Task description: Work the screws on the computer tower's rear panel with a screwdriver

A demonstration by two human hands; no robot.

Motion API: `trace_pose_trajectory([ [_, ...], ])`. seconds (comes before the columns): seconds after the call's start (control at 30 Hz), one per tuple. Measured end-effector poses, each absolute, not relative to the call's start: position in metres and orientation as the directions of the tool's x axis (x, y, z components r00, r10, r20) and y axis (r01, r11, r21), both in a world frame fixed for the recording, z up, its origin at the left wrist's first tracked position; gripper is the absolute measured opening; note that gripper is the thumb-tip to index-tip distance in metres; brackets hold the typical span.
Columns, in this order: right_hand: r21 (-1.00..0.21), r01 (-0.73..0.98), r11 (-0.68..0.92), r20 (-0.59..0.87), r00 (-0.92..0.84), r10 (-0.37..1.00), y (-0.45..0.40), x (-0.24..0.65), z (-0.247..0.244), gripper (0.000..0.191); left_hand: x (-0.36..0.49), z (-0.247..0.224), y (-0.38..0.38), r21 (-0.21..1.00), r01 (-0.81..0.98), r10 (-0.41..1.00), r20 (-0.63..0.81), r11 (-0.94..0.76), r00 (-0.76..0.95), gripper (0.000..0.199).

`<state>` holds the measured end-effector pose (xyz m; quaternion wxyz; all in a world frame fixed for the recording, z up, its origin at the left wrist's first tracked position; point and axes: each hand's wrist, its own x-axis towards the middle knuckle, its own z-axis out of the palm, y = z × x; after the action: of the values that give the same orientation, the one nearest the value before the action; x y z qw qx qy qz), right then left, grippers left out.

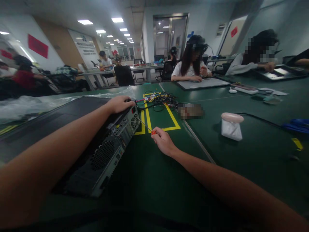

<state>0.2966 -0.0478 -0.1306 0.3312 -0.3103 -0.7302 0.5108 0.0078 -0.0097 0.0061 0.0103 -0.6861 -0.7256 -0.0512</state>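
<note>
Forearms (212,174) over green table (159,180), lit room (148,42)

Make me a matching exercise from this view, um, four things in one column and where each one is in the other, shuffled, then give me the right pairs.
Things
1. Left hand
2. Screwdriver
3. Tangled cables
4. White packet

Places
A. Underneath a pinkish oval object
B. Resting on top of the computer case
C. Heaped on the green table, beyond the right hand
D. Held in the right hand, pointing at the computer case

Right pairs: 1-B, 2-D, 3-C, 4-A
</note>
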Motion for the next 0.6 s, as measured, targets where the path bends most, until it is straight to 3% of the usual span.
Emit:
trace_pose_trajectory([
  [0.33,-0.979,-0.024,0.204,0.149,-0.764,0.627,-0.079,0.279,-0.132,0.014,0.004,0.005,-0.008,0.127,0.992,0.992,0.12,0.014,-0.029,0.081],
  [0.6,-0.959,-0.013,0.282,0.177,-0.807,0.563,-0.079,0.28,-0.128,0.023,0.0,0.005,-0.004,0.082,0.997,0.993,0.115,-0.007,-0.002,0.076],
])
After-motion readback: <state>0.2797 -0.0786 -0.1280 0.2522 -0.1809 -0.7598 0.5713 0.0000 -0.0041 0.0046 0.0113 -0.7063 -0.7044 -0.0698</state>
